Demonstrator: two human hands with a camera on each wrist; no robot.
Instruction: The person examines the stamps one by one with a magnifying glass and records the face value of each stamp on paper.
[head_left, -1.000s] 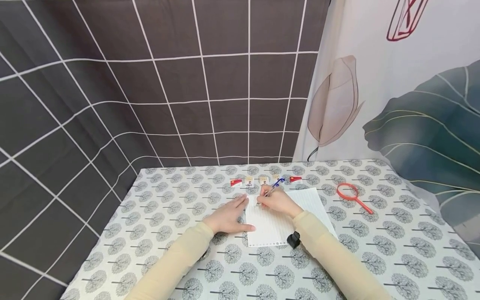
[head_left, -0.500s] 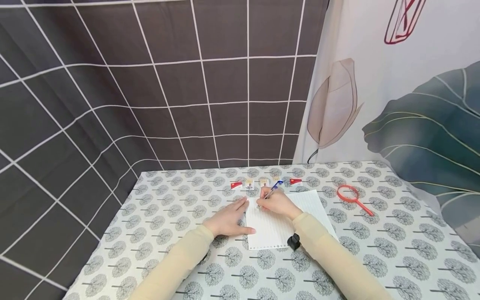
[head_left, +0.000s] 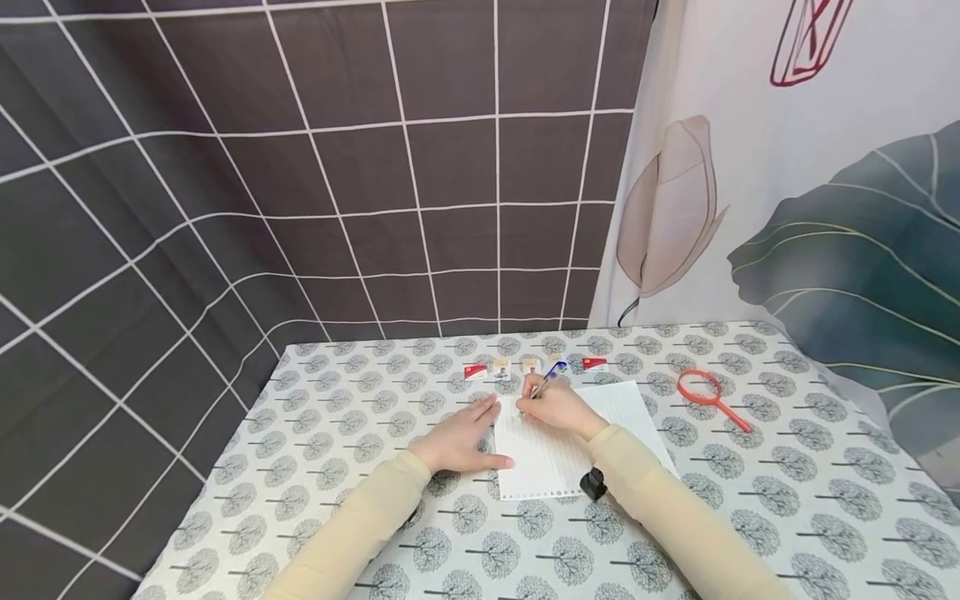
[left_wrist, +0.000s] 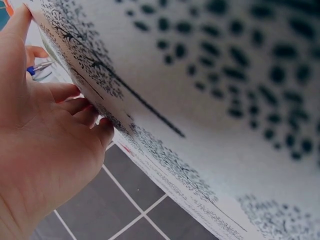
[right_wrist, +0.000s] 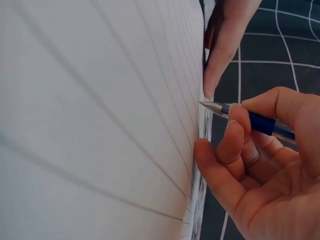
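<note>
Head view: fingers of the right hand [head_left: 557, 407] pinch a pen [head_left: 550, 376] over lined paper [head_left: 536, 468] near the worktop's [head_left: 337, 454] back edge; the left hand [head_left: 459, 440], fingers extended, rests at its left side. Light, steady pressure should suit writing.

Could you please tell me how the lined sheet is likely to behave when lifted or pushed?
The lined sheet looks thin and flat, so it would probably flop when lifted by one edge. It might slide if pushed, though the left hand at its left edge may steady it. The punched near edge may tear easily.
</note>
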